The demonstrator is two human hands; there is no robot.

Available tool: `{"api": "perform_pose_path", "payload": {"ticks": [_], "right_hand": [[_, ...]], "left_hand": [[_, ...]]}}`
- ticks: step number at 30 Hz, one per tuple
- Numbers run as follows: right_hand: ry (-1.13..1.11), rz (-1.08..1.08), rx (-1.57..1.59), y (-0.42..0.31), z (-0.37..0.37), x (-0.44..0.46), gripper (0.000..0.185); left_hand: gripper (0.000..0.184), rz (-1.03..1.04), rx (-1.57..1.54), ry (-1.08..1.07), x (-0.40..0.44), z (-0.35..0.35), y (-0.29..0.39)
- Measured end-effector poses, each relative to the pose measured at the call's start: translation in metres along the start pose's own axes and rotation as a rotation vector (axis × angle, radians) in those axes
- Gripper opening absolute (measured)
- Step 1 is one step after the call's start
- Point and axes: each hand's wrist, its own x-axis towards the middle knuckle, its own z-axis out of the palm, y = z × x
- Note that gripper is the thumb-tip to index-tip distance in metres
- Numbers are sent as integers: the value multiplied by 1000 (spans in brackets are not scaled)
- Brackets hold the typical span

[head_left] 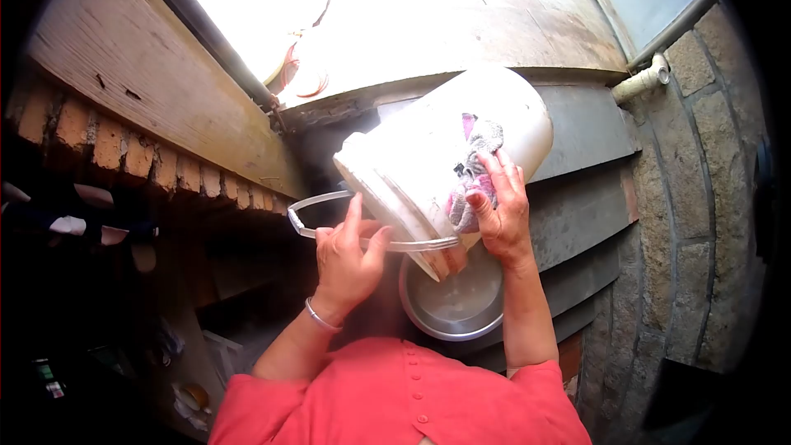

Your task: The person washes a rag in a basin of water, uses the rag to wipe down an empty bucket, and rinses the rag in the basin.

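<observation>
A white plastic bucket [428, 152] is tilted on its side in front of me, its mouth facing down and to the left. My left hand [350, 259] is at the bucket's rim, index finger stretched up against it and thumb beside the bucket's handle [301, 216]. With my right hand [504, 214] I press a grey and pink rag [476, 161] against the bucket's outer side. Below the mouth sits a round metal basin [453, 309], partly hidden by the bucket and my right forearm.
Dark stepped slabs [577, 214] run down to the right beside a stone block wall [659, 255]. On the left is a wooden board [156, 82] over a row of bricks [115, 148]. A pipe end [655, 76] sticks out at upper right. The lower left is very dark.
</observation>
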Motion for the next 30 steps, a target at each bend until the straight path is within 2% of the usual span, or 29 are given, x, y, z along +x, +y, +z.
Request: {"api": "perform_pose_path", "payload": {"ticks": [4,5,8,10,12,14,16,18,20,21,23,24,25,26,27,29,30], "right_hand": [[-156,-124,-61,-23,1,-16,57],[-178,-156,-52,-18,2,-17,57],[-211,-224,-9,-14,4,-17,52],[-201,-299,9,-18,10,-10,46],[-192,-367,23,-18,18,2,41],[-180,-376,-42,-16,29,19,34],[-107,-315,-181,3,35,51,25],[87,-106,-346,45,31,81,20],[200,66,-370,64,30,102,19],[178,106,-342,69,32,106,17],[174,174,271,10,55,93,18],[97,235,379,-20,62,78,19],[62,-33,224,-24,67,63,20],[148,-270,192,-30,71,56,21],[116,-449,57,-39,63,51,21],[-13,-550,-30,-39,60,50,26],[-77,-602,-65,-40,59,51,29]], "left_hand": [[73,-165,-136,-118,30,3,17],[69,-193,-279,-109,33,12,15],[62,-175,-1047,-15,43,48,4],[54,-168,-1281,-49,45,51,5],[49,-118,-1187,-41,43,52,2],[49,-144,-1245,-85,41,48,-8],[50,-150,-1253,-106,44,46,-13],[50,-158,-1282,-58,40,50,-10],[50,-147,-1261,-11,40,52,-6],[49,-184,-1308,-40,42,49,-5],[48,-149,-1297,-7,49,49,-2],[48,-165,-1315,-16,50,48,-2],[48,-182,-1330,-28,51,46,-4],[48,-196,-1344,-38,52,45,-5],[49,-156,-1309,-22,52,46,-7],[50,-142,-1294,-23,46,46,-10],[52,-207,-1292,-38,42,46,-12]]}}
